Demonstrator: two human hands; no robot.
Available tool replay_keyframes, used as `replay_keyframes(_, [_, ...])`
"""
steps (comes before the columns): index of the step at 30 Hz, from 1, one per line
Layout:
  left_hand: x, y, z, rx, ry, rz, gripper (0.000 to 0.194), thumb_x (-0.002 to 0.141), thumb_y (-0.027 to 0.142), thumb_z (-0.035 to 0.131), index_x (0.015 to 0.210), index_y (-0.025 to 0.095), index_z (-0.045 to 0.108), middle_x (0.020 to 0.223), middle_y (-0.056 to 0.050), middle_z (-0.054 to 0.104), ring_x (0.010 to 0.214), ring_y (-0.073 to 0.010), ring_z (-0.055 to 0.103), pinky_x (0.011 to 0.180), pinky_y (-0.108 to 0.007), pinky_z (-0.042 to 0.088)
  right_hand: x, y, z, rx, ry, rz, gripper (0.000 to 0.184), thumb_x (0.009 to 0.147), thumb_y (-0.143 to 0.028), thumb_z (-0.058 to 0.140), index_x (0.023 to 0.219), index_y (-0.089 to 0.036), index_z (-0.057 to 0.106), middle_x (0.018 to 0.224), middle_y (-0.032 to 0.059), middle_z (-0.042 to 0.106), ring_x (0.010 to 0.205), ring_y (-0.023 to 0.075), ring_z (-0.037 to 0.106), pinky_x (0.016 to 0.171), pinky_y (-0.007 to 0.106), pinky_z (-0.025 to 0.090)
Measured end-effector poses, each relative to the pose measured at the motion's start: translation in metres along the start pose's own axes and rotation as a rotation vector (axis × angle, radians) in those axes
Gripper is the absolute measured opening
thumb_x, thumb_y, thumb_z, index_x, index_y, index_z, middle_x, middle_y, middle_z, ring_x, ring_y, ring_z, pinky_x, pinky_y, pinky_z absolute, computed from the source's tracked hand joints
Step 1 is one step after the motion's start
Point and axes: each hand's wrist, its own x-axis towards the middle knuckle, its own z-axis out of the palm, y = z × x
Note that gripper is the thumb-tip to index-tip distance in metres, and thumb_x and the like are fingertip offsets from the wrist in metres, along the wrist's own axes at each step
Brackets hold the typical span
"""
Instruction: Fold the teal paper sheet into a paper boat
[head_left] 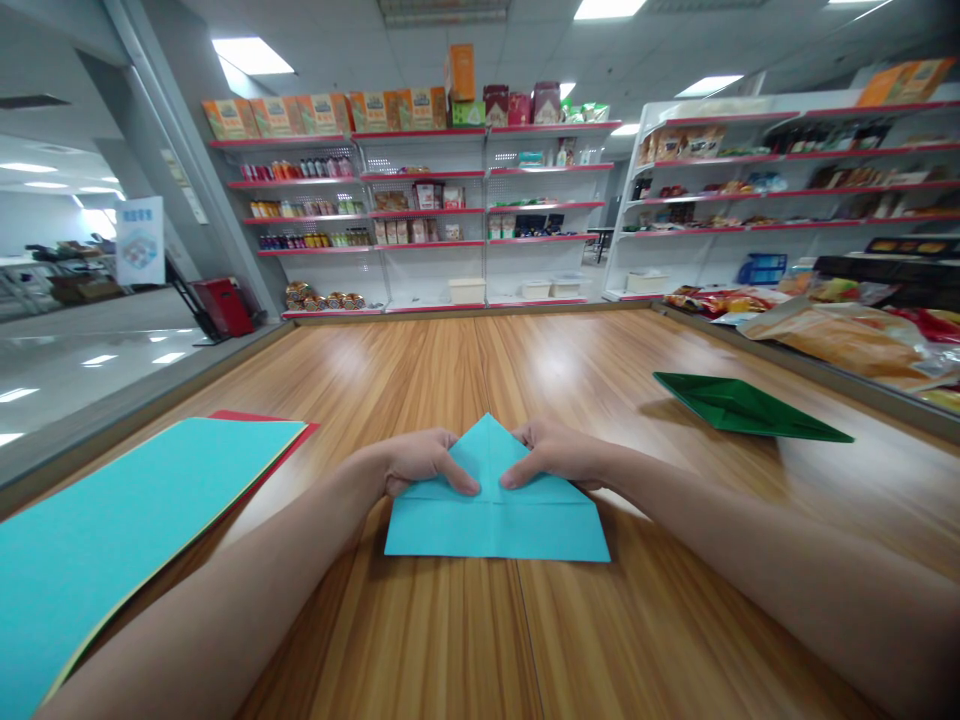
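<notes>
A light-blue sheet of paper point(491, 530), its two upper corners folded in to a point at the far end, is between my hands just over the table. My left hand point(429, 462) grips its left slanted edge, thumb on top and fingers curled behind. On the opposite slanted edge, my right hand point(556, 455) holds it the same way. Both thumbs press near the centre crease, where the two flaps meet. Below the flaps lies a flat, unfolded strip. The fingers under the paper are mostly hidden.
A stack of coloured paper point(142, 500), blue on top with yellow and red edges showing, lies at left. A folded green paper piece point(750, 408) rests at right on the wooden table point(465, 370). Packaged food point(847, 335) sits beyond the right edge; stocked shelves point(420, 175) stand behind.
</notes>
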Motion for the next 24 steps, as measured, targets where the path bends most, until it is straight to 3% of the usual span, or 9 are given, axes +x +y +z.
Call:
replay_keyframes(8, [-0.002, 0.002, 0.009, -0.047, 0.003, 0.036, 0.036, 0.064, 0.029, 0.081, 0.093, 0.010, 0.072, 0.091, -0.013, 0.073, 0.072, -0.0201, 0.069, 0.064, -0.027, 0.055, -0.002, 0.000, 0.000, 0.157, -0.120, 0.002, 0.031, 0.061, -0.025, 0.078, 0.087, -0.011, 0.070, 0.084, 0.0077, 0.072, 0.075, 0.0197, 0.068, 0.067, 0.027, 0.053])
replay_keyframes(13, [0.000, 0.003, 0.013, -0.065, -0.011, 0.073, 0.037, 0.062, 0.026, 0.082, 0.094, 0.010, 0.072, 0.091, -0.012, 0.073, 0.073, -0.0195, 0.069, 0.068, -0.028, 0.054, -0.001, 0.000, 0.001, 0.197, -0.143, 0.010, 0.029, 0.065, -0.026, 0.077, 0.087, -0.010, 0.069, 0.087, 0.0085, 0.072, 0.065, 0.0144, 0.066, 0.064, 0.025, 0.052])
replay_keyframes(24, [-0.001, 0.006, 0.018, -0.001, 0.101, 0.002, 0.030, 0.053, 0.020, 0.084, 0.080, 0.010, 0.073, 0.082, -0.010, 0.074, 0.063, -0.0215, 0.068, 0.063, -0.031, 0.054, 0.000, -0.003, 0.009, -0.071, 0.068, 0.038, 0.023, 0.057, -0.026, 0.076, 0.072, -0.012, 0.066, 0.075, 0.0053, 0.071, 0.061, 0.0158, 0.064, 0.052, 0.022, 0.048])
